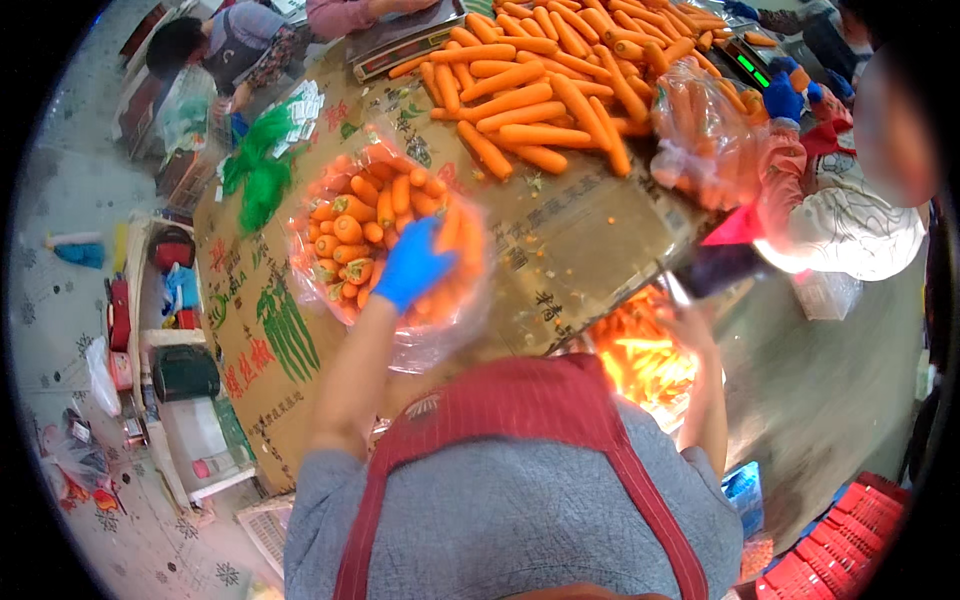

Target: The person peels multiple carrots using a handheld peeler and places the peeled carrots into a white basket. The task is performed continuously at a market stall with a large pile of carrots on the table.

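My left hand (418, 262), in a blue glove, presses on carrots (347, 229) inside a clear plastic bag (420, 349) that lies open on the cardboard-covered table (585, 247). The fingers are partly hidden, so I cannot tell whether they grip a carrot. My bare right hand (688, 326) is blurred beyond the table's edge, at a pale narrow object (673, 288) that I cannot make out. Beside and below that hand, a brightly lit container of orange pieces (645, 349) shows. A large heap of loose carrots (532, 90) covers the far part of the table.
Green mesh bags with white tags (262, 169) lie at the left. A filled clear bag of carrots (701, 142) stands at the right, near a co-worker's blue-gloved hand (784, 94) and a lit scale (750, 67). Red crates (832, 540) are stacked lower right. Another person (240, 45) works upper left.
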The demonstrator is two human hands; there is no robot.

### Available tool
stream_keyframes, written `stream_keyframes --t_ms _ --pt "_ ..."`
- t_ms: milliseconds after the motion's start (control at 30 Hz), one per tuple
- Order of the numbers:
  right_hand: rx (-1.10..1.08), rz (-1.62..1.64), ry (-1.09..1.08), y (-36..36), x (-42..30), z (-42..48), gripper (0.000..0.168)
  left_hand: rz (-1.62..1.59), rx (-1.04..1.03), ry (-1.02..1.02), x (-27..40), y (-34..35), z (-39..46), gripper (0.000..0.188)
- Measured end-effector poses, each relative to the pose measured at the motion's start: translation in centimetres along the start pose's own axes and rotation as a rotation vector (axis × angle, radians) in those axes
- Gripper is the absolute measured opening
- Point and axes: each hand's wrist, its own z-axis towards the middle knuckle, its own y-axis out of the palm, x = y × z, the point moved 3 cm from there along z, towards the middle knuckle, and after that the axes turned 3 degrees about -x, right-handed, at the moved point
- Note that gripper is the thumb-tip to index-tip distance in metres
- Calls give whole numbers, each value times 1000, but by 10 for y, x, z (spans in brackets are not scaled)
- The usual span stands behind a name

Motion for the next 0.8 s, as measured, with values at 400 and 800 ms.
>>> stream_keyframes --t_ms 400,800 --pt "-503 542 -317 162 -202 19 40 -1024 117 -26 1 -56 -119 47" --pt "-771 555 -508 172 -260 -28 39 -1012 202 175 7 -21 -105 50"
